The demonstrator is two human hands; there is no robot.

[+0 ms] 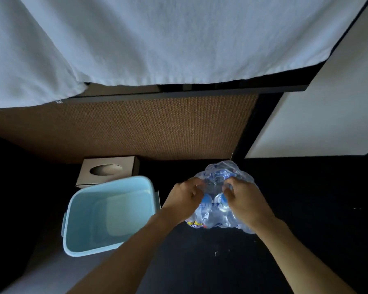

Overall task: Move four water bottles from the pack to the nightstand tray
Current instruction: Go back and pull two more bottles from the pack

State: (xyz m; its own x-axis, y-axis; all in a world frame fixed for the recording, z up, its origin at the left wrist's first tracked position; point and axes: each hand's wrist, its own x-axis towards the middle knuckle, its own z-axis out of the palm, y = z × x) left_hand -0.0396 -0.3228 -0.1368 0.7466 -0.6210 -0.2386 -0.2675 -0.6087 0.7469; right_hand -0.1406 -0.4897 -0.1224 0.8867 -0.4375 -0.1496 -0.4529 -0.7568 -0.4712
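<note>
A shrink-wrapped pack of water bottles (220, 174) with blue caps sits on the dark floor, right of centre. My left hand (184, 200) pinches the clear plastic wrap on the pack's left top. My right hand (245, 201) grips the wrap on the right top, close to the left hand. Blue caps (206, 199) show between the two hands. A light blue rectangular plastic tray (89, 245), deep like a tub, stands empty on the floor to the left of the pack. No nightstand is identifiable in view.
A dark tissue box (123, 161) with an oval opening stands behind the tub. A woven brown panel (136, 124) runs across the middle under a bed edge with white sheets (157, 39). A white wall (327, 113) is at the right.
</note>
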